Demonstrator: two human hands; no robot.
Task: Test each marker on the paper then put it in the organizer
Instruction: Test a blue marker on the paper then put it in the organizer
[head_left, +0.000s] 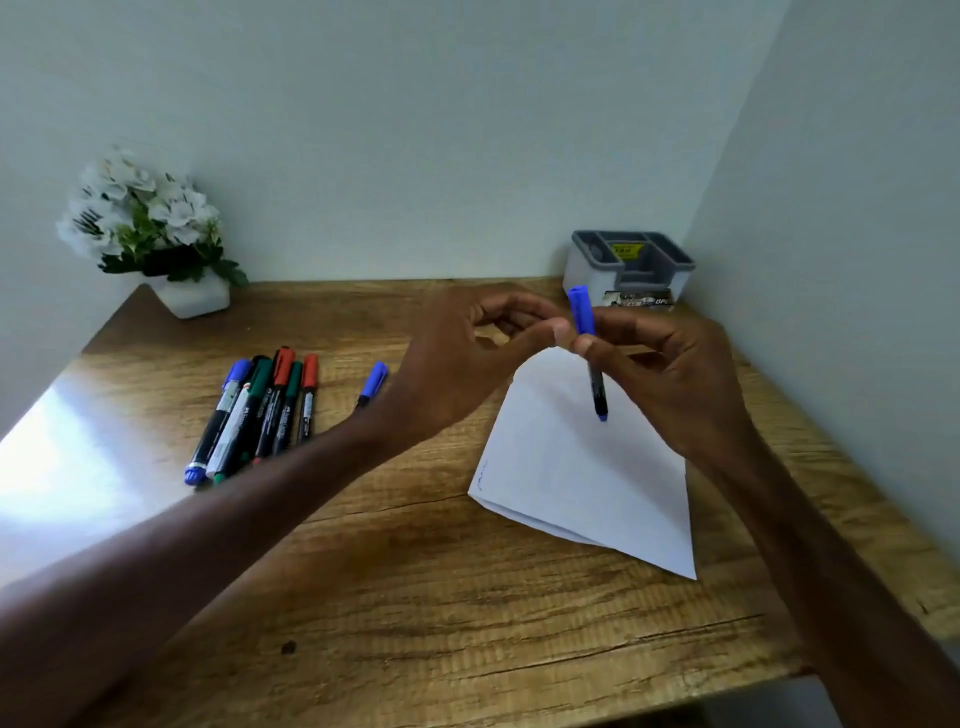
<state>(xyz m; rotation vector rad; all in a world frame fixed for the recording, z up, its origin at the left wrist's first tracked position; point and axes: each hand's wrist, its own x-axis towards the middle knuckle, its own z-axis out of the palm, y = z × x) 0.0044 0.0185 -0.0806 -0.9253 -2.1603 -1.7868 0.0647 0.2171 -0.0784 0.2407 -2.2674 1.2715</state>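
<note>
One blue marker stood upright above the paper, pinched in our right hand. Our left hand curled at its cap, though whether it gripped we couldn't tell. We judged testing about to begin: pull the cap, scribble, then reach the far-right organizer.
</note>
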